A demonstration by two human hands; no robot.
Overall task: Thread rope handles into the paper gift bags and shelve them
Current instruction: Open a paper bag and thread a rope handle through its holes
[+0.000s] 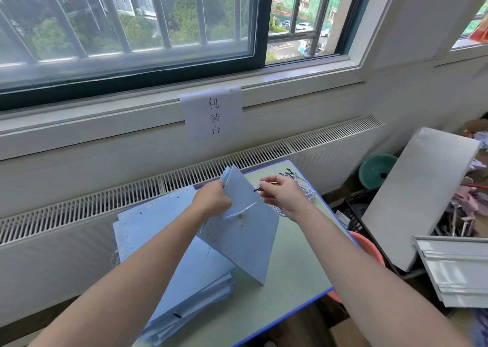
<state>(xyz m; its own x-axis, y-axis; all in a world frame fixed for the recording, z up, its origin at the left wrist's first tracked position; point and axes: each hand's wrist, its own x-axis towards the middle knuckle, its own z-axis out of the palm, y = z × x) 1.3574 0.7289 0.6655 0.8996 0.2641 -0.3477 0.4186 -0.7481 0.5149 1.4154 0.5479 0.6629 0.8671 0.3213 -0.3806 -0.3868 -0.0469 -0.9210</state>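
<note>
The right hand [281, 194] has its grip pinching the black tip of a white rope handle [244, 209] against the blue paper bag [245, 230]. The left hand [214, 200] pinches the bag's top edge at 9 o'clock. The bag stands on the table [295, 264], beside a stack of flat bags [169, 254]; loose ropes [307, 192] lie at 2 o'clock.

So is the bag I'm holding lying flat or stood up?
Stood up. The blue paper gift bag is raised on its lower edge above the stack of flat bags, left hand gripping its top, right hand pinching the rope handle.
</note>
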